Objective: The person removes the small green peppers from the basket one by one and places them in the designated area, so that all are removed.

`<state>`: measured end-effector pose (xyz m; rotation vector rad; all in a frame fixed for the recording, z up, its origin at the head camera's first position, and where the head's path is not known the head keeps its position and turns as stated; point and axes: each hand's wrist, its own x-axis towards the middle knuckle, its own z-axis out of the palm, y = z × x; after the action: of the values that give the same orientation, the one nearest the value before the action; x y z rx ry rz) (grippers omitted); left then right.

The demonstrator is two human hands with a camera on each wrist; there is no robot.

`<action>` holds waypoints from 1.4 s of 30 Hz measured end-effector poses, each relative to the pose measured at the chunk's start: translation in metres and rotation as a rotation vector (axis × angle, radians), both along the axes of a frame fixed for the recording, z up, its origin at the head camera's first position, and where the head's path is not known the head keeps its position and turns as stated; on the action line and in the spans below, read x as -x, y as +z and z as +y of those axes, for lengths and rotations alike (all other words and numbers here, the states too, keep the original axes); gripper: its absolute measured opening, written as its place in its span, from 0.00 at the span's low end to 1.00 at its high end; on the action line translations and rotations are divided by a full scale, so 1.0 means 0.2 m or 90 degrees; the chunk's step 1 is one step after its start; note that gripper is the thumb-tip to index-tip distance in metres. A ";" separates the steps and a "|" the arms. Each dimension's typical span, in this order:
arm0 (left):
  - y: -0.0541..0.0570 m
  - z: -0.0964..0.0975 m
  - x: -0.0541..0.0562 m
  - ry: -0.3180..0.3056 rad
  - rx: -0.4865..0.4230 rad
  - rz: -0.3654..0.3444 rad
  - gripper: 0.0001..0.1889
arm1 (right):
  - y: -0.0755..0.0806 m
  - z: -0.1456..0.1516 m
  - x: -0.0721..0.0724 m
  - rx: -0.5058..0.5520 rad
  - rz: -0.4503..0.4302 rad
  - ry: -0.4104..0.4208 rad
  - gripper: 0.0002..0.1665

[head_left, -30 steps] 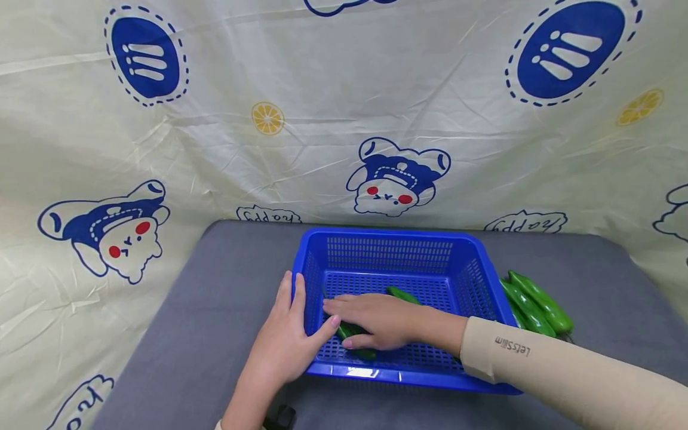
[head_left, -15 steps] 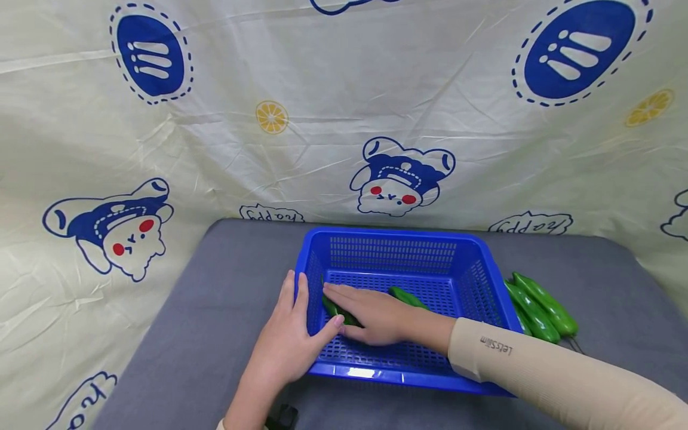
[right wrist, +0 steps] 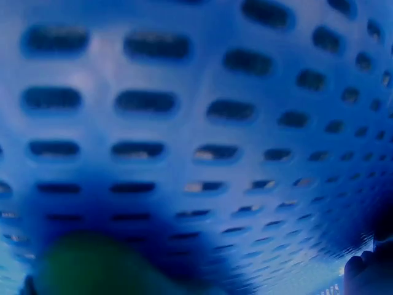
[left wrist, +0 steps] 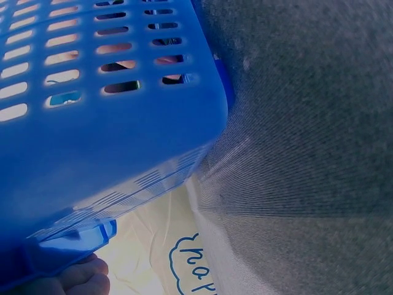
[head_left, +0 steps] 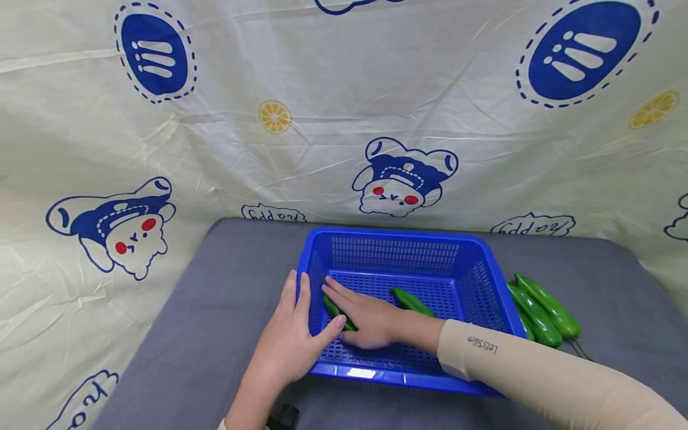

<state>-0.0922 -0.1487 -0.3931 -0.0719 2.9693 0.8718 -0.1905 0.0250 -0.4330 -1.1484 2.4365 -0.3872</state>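
Note:
A blue plastic basket (head_left: 398,377) with slotted walls stands on the grey table. My left hand (head_left: 292,337) holds its near left corner, thumb over the inside and fingers along the left rim. In the left wrist view, fingertips (left wrist: 89,276) show at the basket's rim. My right hand (head_left: 371,316) lies inside the basket with fingers extended over a green pepper (head_left: 334,307) by the left wall. The pepper lies at a slant, partly hidden by this hand. Another green pepper (head_left: 411,300) rests on the basket floor behind the right wrist.
Several green peppers (head_left: 548,307) lie together on the grey table (head_left: 242,275), just right of the basket. A printed cloth (head_left: 317,167) hangs behind the table. A small black object (head_left: 285,415) sits by the left wrist.
My right hand has moved slightly toward the back of the basket, and the pepper under it has shifted that way, closer to the left wall. My left hand keeps its place on the rim.

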 end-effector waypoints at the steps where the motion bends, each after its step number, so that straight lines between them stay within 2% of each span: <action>1: 0.00 0.00 0.00 0.000 0.001 0.001 0.54 | 0.00 0.00 0.00 0.001 -0.002 0.000 0.48; 5: 0.01 0.01 0.00 -0.001 0.001 0.007 0.54 | -0.02 0.01 0.02 0.005 -0.010 -0.004 0.44; 8: 0.01 0.01 0.00 0.000 0.002 0.008 0.53 | -0.03 0.02 0.02 0.016 0.007 -0.004 0.41; 18: 0.01 0.02 0.00 0.003 0.000 0.004 0.54 | -0.04 0.04 0.02 0.035 0.129 0.040 0.36; 24: 0.00 0.02 0.00 0.007 0.006 0.001 0.55 | -0.01 0.08 0.04 0.030 0.193 0.061 0.35; 28: 0.01 0.02 0.00 0.006 0.010 0.002 0.57 | 0.05 0.11 0.05 0.037 0.224 0.083 0.37; 32: 0.00 0.01 0.00 0.008 0.012 0.005 0.56 | 0.14 0.15 0.06 0.046 0.222 0.099 0.39; 42: 0.01 0.01 0.00 0.017 0.011 -0.004 0.57 | 0.47 0.36 0.00 0.061 0.132 -0.001 0.44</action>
<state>-0.0913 -0.1459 -0.3915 -0.1158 2.9765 0.8474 -0.1915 0.0972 -0.3395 -1.2852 2.6216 -0.4077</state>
